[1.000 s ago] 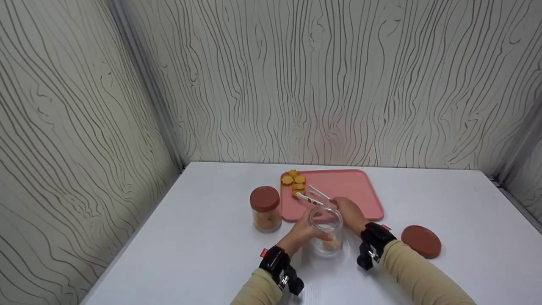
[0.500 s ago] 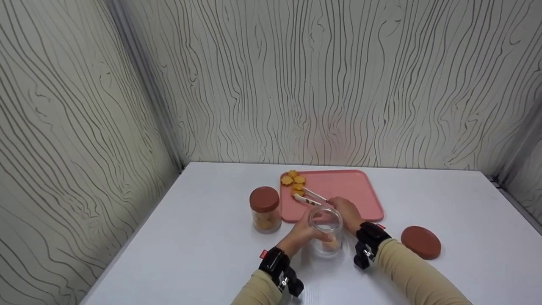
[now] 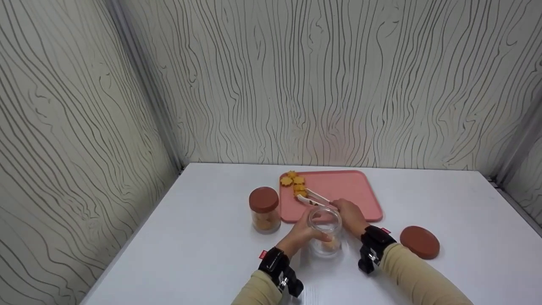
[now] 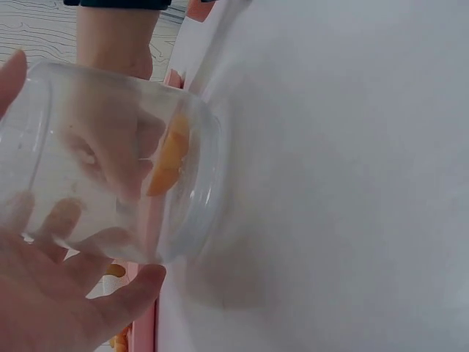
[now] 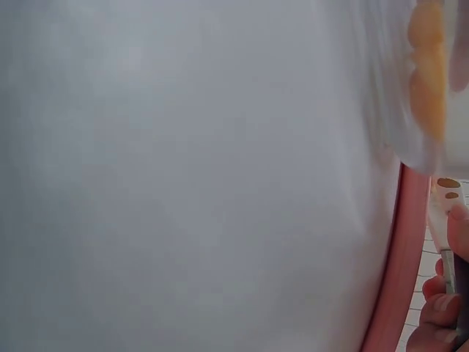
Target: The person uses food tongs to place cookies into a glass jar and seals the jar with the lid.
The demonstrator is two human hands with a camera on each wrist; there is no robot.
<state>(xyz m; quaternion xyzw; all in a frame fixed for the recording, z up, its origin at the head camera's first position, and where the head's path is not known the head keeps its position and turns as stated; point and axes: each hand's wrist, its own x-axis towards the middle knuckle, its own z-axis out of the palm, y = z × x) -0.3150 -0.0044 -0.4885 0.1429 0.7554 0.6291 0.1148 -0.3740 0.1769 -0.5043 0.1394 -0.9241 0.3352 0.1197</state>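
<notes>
My left hand (image 3: pixel 300 234) grips a clear jar (image 3: pixel 325 250) standing upright and uncapped on the white table, thumb and fingers around its side. A few pale orange cookies (image 4: pixel 171 163) lie at its bottom. Behind the jar, my right hand (image 3: pixel 350 215) holds white tongs (image 3: pixel 309 201) low over the pink tray (image 3: pixel 348 189). The tong tips reach the nearest of several flower-shaped yellow-orange cookies (image 3: pixel 300 193) at the tray's left side; whether they pinch it cannot be made out. In the right wrist view, fingers (image 5: pixel 440 312) hold the tongs at the edge.
A second jar (image 3: pixel 264 220) with a brown lid (image 3: pixel 264 199) and cookies inside stands left of the tray. Another brown lid (image 3: pixel 420 242) lies on the table at the right. Wood-patterned panels (image 3: pixel 271 84) rise behind and at the sides.
The tong arms have drawn closer together at the nearest cookies, then shifted slightly right. The nearest cookie sits a little further right. My left hand and the jar have stayed put.
</notes>
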